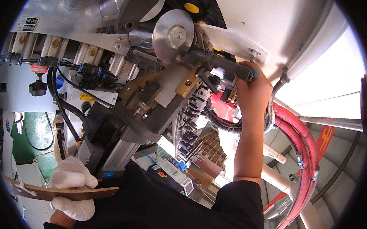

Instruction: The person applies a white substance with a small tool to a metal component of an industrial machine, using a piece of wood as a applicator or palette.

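Note:
My left hand (73, 175), in a white glove, is at the lower left. Its fingers and thumb close round a long, thin brown strip (83, 194), perhaps a board seen edge-on. A white scrap clings to the strip's left part. My bare right hand (253, 86) reaches up at the right, its fingers closed round the end of a black cylindrical handle (230, 67) with a teal tip. Some of those fingers are hidden behind it. The handle's other end reaches toward a shiny metal disc (174, 36) on the machine. A brass block (189, 82) sits just below the handle.
A dark metal machine head (140, 104) fills the middle. Black hoses (55, 92) hang at the left, near a black knob (38, 88). Thick red hoses (304, 150) curve down at the right. A control box (169, 177) with buttons stands below the machine.

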{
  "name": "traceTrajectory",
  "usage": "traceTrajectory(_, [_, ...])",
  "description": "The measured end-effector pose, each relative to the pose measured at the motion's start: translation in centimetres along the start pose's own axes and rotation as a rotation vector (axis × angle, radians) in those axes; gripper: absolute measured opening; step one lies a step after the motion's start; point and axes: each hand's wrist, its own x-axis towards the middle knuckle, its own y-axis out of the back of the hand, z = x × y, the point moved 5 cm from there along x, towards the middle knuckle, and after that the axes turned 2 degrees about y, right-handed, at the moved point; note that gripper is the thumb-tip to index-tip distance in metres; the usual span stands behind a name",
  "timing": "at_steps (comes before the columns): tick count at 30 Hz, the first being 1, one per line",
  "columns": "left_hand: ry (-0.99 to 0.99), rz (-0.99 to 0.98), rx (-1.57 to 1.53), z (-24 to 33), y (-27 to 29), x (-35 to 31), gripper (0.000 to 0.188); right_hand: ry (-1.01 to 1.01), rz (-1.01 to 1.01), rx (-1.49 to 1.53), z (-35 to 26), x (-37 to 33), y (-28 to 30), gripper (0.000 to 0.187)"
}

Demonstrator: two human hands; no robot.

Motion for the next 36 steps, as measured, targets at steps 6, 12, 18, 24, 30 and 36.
traceTrajectory(6, [-0.020, 0.071, 0.020, -0.4, 0.2, -0.6, 0.053, 0.043, 0.007, -0.045, -0.6, -0.1, 1.0, 0.019])
traceTrajectory(12, [-0.016, 0.081, 0.017, -0.1, -0.4, 0.0, 0.056, 0.094, -0.030, -0.157, -1.4, 0.3, 1.3, 0.017])
traceTrajectory(18, [-0.002, 0.068, 0.078, -0.2, -0.4, 0.3, 0.059, 0.000, -0.100, -0.160, -1.8, 1.0, 1.0, 0.018])
traceTrajectory(24, [0.046, 0.049, 0.097, -0.2, -0.1, -0.2, 0.056, 0.000, -0.032, -0.118, -1.5, 1.3, 0.1, 0.029])
traceTrajectory(30, [0.145, -0.004, 0.158, 0.0, 0.3, -0.4, 0.059, -0.002, -0.019, -0.072, -0.9, 1.0, -1.1, 0.028])
traceTrajectory(36, [0.134, 0.034, 0.168, -0.1, 0.2, -0.8, 0.062, 0.001, 0.083, 0.038, -0.5, 1.1, -2.2, 0.025])
